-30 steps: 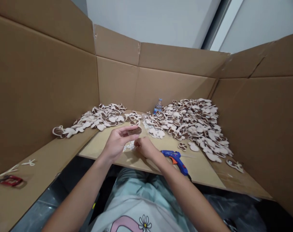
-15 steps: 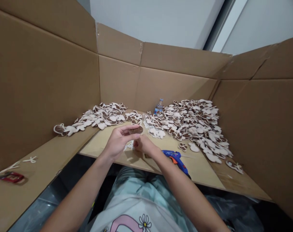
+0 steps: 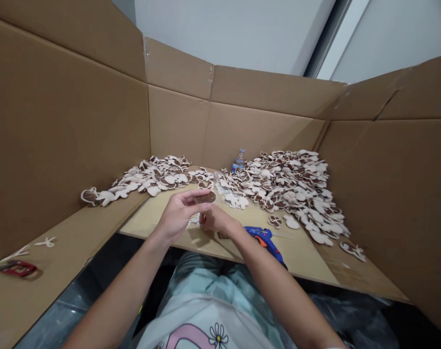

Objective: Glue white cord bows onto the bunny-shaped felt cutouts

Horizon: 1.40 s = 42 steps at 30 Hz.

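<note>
My left hand [image 3: 175, 213] pinches a flat brown oval piece [image 3: 206, 197] with a pale edge between thumb and fingers. Just below and to its right is my right hand [image 3: 215, 218], turned down with its fingers drawn together; what they hold, if anything, is hidden. Small white pieces [image 3: 193, 220] lie on the board by the right fingertips. Under the right forearm a blue glue gun [image 3: 264, 238] with an orange trigger rests on its side. Beyond the hands sits a brown-and-white piece [image 3: 205, 185] with a pale cord.
Heaps of brown-and-white soft pieces stand at the left [image 3: 155, 177] and right [image 3: 296, 179]. A water bottle [image 3: 238, 161] is at the back. A red tool [image 3: 17, 268] and a pale cord bow [image 3: 46, 242] lie at left. Cardboard walls [image 3: 264, 131] enclose the board [image 3: 307, 257].
Both hands stay in nearly the same place. The brown oval piece is tilted slightly, showing more of its face, and the right fingers have shifted a little.
</note>
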{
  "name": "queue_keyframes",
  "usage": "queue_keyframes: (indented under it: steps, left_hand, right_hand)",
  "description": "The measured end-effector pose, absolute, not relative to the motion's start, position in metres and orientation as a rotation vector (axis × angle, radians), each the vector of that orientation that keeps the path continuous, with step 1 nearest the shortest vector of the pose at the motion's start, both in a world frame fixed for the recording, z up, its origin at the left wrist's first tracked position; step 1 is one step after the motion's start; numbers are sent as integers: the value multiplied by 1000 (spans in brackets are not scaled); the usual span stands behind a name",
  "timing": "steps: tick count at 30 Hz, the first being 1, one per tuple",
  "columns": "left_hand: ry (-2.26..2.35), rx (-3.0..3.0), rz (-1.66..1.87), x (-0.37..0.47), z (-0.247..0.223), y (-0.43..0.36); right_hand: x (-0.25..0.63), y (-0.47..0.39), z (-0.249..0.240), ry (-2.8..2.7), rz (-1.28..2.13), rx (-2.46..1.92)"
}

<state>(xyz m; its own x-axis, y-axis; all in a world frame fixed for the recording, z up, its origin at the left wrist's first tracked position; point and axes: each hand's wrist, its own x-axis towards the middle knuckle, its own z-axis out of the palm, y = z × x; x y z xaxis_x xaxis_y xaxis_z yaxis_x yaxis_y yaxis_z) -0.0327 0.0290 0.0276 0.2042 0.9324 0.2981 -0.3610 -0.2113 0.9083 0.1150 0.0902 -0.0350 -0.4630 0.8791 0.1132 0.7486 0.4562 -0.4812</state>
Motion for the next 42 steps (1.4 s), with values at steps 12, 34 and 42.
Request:
queue_keyframes:
  steps: [12, 34, 42]
  left_hand:
    - [602, 1286, 1335, -32, 27, 26]
    - [514, 1602, 1413, -16, 41, -19]
    - [515, 1636, 1391, -12, 39, -21]
  right_hand:
    - [121, 62, -24, -2240, 530, -1226]
    - [149, -69, 16, -1382, 194, -740]
    - [140, -66, 10, -1272, 203, -696]
